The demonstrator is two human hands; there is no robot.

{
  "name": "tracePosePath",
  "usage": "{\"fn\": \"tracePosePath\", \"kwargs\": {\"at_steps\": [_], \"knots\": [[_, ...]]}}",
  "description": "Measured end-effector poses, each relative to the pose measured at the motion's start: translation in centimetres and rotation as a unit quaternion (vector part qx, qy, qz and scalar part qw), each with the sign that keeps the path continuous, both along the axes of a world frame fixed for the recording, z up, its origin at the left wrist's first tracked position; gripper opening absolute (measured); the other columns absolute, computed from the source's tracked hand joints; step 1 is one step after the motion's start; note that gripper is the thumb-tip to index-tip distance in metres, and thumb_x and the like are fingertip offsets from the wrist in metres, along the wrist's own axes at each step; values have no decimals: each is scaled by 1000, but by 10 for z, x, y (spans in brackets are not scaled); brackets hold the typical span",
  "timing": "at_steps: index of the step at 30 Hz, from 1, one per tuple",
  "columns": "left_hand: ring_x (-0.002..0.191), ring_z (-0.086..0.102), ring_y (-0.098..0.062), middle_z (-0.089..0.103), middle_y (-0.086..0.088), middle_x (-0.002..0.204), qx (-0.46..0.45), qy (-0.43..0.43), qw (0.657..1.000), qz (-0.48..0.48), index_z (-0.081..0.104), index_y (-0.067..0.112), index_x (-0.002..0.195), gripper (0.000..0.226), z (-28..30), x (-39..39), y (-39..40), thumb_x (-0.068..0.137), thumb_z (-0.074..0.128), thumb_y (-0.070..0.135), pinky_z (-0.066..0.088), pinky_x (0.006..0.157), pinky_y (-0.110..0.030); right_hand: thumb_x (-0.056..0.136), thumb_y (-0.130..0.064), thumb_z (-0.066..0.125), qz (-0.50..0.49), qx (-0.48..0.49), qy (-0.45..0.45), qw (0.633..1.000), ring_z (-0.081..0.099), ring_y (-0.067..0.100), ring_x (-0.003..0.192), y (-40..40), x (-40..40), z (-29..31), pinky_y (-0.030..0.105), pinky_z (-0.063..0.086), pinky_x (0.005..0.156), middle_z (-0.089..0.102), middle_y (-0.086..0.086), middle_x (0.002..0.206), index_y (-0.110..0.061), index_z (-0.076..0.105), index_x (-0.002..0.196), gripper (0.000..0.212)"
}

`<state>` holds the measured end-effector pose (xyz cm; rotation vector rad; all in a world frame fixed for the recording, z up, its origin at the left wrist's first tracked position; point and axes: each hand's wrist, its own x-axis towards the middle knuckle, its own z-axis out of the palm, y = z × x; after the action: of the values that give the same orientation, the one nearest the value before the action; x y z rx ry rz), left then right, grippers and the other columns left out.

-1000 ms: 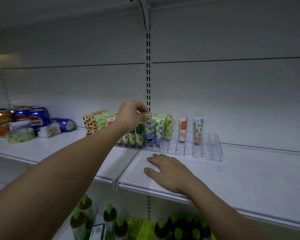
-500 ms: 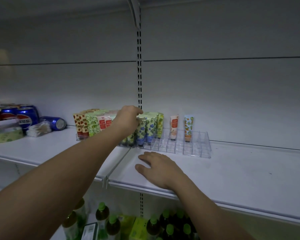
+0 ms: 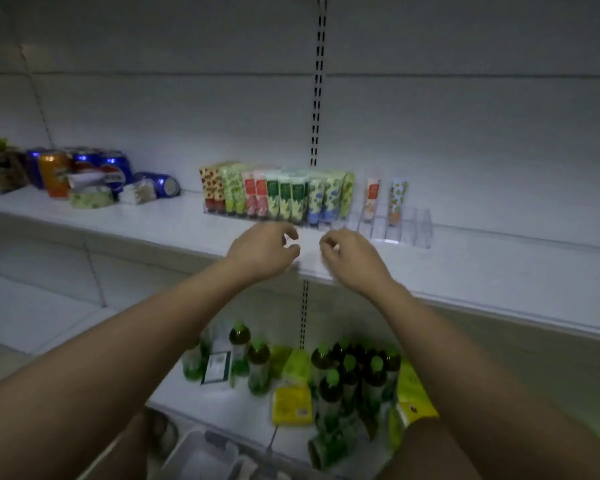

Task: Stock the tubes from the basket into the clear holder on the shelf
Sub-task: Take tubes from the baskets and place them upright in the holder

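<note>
1. On the white shelf (image 3: 465, 271), a clear holder (image 3: 409, 226) is sitting near the back wall, its left part packed with upright tubes (image 3: 284, 199) standing in touching rows.
2. Right part of the holder is carrying just two tubes, an orange-white tube (image 3: 372, 199) and a fruit-print tube (image 3: 396, 200), each in its own slot and apart from each other.
3. Left hand (image 3: 262, 252) is hovering over the shelf's front part, just in front of the holder, fingers (image 3: 288, 233) loosely curled, holding nothing that shows.
4. Right hand (image 3: 352, 258) is hovering beside it, the two hands near but apart, fingers curled loosely; blur is hiding whether anything tiny is pinched, nothing visible.
5. Neither hand is touching the holder or any tube.
6. Far left on the same shelf, soda cans (image 3: 84, 168) are standing in a cluster, one blue can (image 3: 163, 184) lying on its side, a tape roll (image 3: 90, 199) sitting in front of them.
7. Lower shelf is carrying green-capped bottles (image 3: 329, 372) and yellow packs (image 3: 291, 403).
8. Bottom edge is showing a grey basket (image 3: 201, 459), blurred, contents not readable.
</note>
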<state>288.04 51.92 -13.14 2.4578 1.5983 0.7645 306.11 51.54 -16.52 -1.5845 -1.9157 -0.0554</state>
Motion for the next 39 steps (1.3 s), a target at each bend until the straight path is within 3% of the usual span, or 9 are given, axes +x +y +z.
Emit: {"fn": "tracePosePath", "kwargs": {"at_steps": [7,11,16,20,22,26,30,35,39], "knots": [[86,58,-14,66,2,103,-123,-18,992,-5,69,19,109,23,-60,-69,-54,90,62,30,43,77,-24,95,-27,51,103,38,132,985,55,13,72,-70,-69,-30,27,41,66,66,1,84,-14,67,90,21],[92,62,-20,69,-8,104,-225,-62,971,47,71,16,101,16,-132,-97,-60,90,62,22,44,78,-23,94,-26,55,104,-122,168,973,58,13,71,-80,-105,-106,29,45,67,68,2,81,-16,68,89,18],[100,63,-24,69,-9,109,-346,-110,926,102,69,18,88,10,-247,-109,-77,91,59,18,46,82,-25,94,-21,53,59,-363,150,918,61,28,84,-82,-121,-228,35,48,73,66,10,89,-10,66,87,18],[97,64,-34,70,-21,104,-451,-137,871,136,72,0,95,26,-336,-111,-92,93,55,20,50,81,-34,95,-20,50,22,-487,103,867,58,29,79,-94,-115,-308,33,44,65,60,12,84,-5,62,78,26],[84,63,-31,69,-23,100,-489,-142,845,163,71,-4,98,32,-369,-113,-98,93,55,24,47,71,-31,96,-17,46,7,-538,84,839,51,27,67,-102,-107,-338,30,37,57,50,14,71,-2,55,74,28],[81,69,-32,71,-19,93,-539,-152,802,208,69,1,101,23,-422,-118,-94,92,57,19,59,73,-37,95,-14,46,-19,-583,63,809,49,25,63,-106,-103,-376,31,38,60,52,13,73,-8,55,74,24],[64,62,-15,64,-2,73,-540,-125,802,222,68,11,100,20,-454,-116,-77,87,60,23,45,49,-21,96,-17,51,-30,-598,97,795,59,27,75,-101,-117,-409,34,44,66,60,13,77,-7,61,77,24],[85,64,-22,67,-5,95,-547,-134,798,215,63,9,114,27,-494,-100,-74,89,60,15,49,75,-30,97,-9,49,-73,-617,115,775,46,21,74,-93,-127,-445,30,35,66,41,6,68,-9,47,78,19],[108,60,-32,64,-14,116,-553,-100,811,162,63,5,119,30,-519,-95,-83,92,55,16,48,83,-32,99,-19,49,-108,-624,112,766,60,33,78,-87,-132,-463,35,43,63,54,18,83,-2,52,90,19]]}}
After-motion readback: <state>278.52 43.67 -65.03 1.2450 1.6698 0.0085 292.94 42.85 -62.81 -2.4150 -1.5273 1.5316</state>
